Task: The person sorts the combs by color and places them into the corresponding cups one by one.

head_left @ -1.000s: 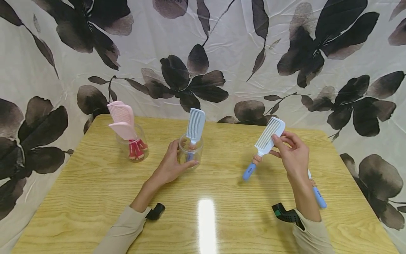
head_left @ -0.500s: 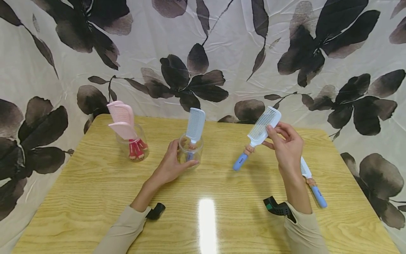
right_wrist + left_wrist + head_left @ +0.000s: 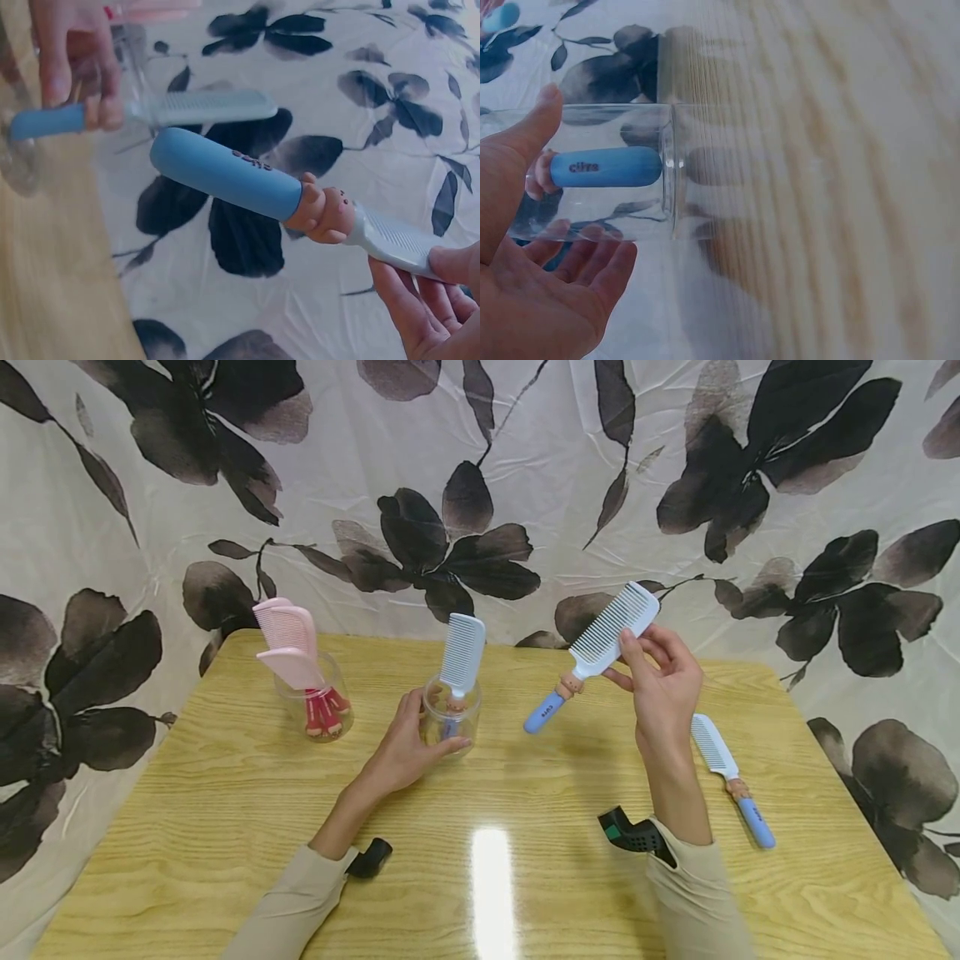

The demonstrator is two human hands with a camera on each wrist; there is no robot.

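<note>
My left hand [image 3: 405,747] grips a clear glass jar [image 3: 470,727] standing on the table, thumb on the near side and fingers behind. Inside the jar a light-blue comb [image 3: 462,656] stands upright, its blue handle [image 3: 607,167] down. Another light-blue comb [image 3: 576,678] is pinched by its toothed head between thumb and fingers of my right hand [image 3: 663,685]. It is held above the table to the right of the jar, tilted, with its blue handle [image 3: 225,172] pointing down and left. A small brown figure joins handle and head.
A third light-blue comb [image 3: 731,777] lies on the wooden table [image 3: 225,852], right of my right wrist. At the left another glass jar [image 3: 341,681] holds several pink combs [image 3: 292,647] with red handles. A flowered cloth [image 3: 337,468] hangs behind the table.
My right hand has moved left and upward with its comb, nearer the jar. The comb lying at the right, partly covered by the arm before, now shows whole. My left hand stays put.
</note>
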